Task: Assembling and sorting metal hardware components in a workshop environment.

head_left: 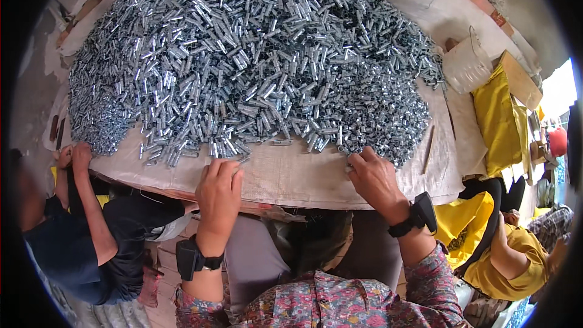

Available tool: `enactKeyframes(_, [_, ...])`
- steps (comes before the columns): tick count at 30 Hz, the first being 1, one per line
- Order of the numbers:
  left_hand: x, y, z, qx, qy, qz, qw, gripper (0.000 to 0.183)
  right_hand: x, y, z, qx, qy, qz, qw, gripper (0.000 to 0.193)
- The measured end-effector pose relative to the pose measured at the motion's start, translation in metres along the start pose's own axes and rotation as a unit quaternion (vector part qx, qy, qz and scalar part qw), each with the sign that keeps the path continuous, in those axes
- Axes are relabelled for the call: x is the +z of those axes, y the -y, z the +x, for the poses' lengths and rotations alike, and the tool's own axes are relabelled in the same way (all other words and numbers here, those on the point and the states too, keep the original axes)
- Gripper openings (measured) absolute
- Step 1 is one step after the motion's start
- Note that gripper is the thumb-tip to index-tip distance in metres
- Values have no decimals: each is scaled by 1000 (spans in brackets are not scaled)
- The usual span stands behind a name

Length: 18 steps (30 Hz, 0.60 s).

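A large heap of shiny metal tubes (255,42) covers most of the cloth-topped table in front of me. My left hand (220,185) is at the near edge of the heap, its fingers curled closed beside a few loose tubes; whatever lies in them is hidden. Farther right, my right hand (373,176) is also closed, thumb and fingers pinched together. A small pale bit shows at its fingertips, too small to name. Just beyond it lies a pile of short metal rings (388,109). Bare cloth (297,176) separates my two hands.
A co-worker's hands (79,157) work at the left, by a pile of small metal pieces (100,127). On the right are a thin stick (429,149), a clear plastic bucket (467,64) and a yellow sack (501,121). Another person in yellow (513,261) sits at lower right.
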<state>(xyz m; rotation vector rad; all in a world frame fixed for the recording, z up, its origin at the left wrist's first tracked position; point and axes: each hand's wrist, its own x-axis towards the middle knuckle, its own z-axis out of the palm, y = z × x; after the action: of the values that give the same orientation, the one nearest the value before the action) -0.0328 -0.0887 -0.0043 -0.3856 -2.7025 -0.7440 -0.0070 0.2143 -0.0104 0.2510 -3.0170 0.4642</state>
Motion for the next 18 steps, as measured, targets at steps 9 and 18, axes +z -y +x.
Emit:
enactKeyframes(9, [18, 9, 1, -66, 34, -94, 993, 12, 7, 4, -5, 34, -44, 177, 983, 14])
enactKeyframes(18, [10, -53, -28, -197, 168, -484, 836, 22, -15, 49, -20, 82, 44, 477, 874, 22])
